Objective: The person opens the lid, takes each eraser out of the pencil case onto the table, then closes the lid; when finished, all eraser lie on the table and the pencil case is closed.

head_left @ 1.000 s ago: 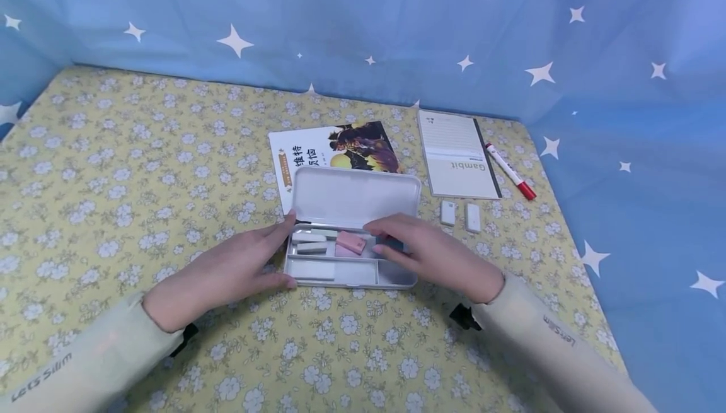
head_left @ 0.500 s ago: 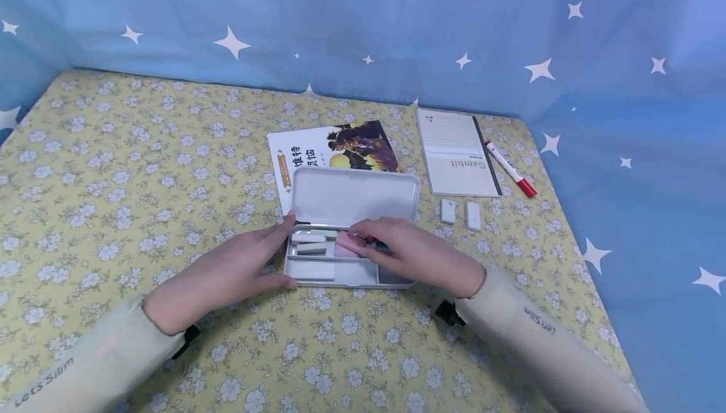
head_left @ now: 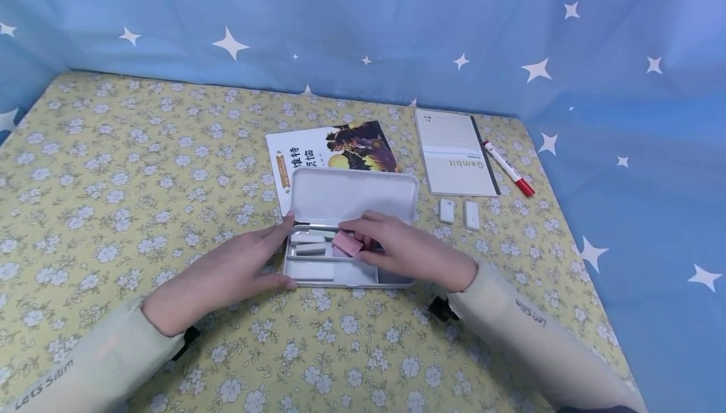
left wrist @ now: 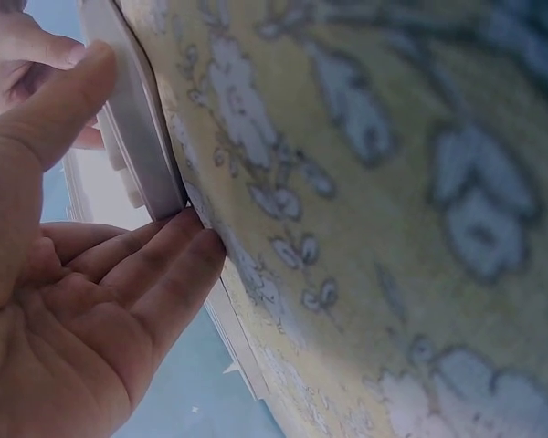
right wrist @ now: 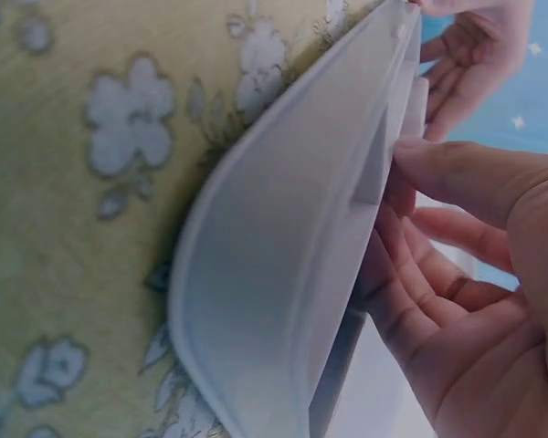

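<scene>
We are judging the pink, block-shaped rubber eraser [head_left: 346, 244] to be light, firm and hard to break, so we are favouring its long sides for a hold. It is showing a smooth, flat top and sitting askew within the open white hard-shell pencil case [head_left: 356, 272], well in from the far and right edges of the yellow floral-covered counter [head_left: 170, 132]. The right hand [head_left: 411, 248]'s fingers are pinching it; the left hand [head_left: 227, 271]'s are lying nearly straight against the case.
</scene>
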{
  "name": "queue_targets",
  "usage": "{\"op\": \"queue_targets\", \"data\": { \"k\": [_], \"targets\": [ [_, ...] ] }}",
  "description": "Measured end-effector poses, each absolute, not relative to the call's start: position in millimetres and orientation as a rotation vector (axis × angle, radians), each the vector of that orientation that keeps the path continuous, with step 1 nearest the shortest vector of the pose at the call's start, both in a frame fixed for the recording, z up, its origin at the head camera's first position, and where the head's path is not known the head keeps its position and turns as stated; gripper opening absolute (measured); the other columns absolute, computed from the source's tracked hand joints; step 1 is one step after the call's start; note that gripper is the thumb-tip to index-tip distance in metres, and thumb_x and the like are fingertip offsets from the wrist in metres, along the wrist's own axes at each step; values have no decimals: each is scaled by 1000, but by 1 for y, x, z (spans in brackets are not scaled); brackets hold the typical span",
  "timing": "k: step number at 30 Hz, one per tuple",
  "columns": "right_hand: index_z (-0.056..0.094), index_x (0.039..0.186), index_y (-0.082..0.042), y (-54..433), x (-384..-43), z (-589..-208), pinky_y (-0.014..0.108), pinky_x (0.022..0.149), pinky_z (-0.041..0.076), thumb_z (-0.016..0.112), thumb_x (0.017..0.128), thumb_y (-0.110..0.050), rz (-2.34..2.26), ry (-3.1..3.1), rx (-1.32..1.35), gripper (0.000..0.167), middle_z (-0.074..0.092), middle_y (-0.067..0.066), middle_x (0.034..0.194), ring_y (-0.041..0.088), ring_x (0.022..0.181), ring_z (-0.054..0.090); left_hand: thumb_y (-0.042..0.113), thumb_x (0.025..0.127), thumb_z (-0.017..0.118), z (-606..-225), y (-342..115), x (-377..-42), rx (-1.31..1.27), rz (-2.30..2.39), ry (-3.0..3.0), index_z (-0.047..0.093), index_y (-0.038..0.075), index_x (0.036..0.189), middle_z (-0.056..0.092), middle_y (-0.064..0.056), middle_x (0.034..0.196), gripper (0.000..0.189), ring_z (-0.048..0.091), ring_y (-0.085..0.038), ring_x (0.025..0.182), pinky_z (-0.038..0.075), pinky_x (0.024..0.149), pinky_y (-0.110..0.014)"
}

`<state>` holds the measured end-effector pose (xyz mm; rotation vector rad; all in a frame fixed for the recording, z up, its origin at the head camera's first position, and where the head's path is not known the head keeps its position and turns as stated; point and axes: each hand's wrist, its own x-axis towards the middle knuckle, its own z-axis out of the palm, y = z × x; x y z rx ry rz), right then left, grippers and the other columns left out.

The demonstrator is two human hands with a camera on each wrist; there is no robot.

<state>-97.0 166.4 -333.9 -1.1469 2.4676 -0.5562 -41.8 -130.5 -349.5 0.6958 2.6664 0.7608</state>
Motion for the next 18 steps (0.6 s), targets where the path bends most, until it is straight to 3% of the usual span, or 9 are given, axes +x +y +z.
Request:
{"op": "queue_targets", "data": {
  "k": [7, 18],
  "targets": [
    [51, 156, -11, 164, -99, -332, 21, 71, 48, 64, 105, -14, -521, 2430, -1170, 53, 63, 2, 112, 11, 87, 51, 38, 87, 84, -350, -131, -42, 694, 755, 2669, 21, -2, 165, 37, -24, 165, 108, 52, -43, 144, 48, 118, -56],
    [59, 148, -11, 162, -103, -332, 21, 67, 46, 65, 104, -13, -523, 2404, -1179, 45, 59, 1, 105, 11, 83, 48, 36, 87, 84, -349, -131, -43, 696, 772, 2660, 20, -3, 165, 38, -23, 165, 107, 52, -42, 145, 48, 119, -56]
  ]
}}
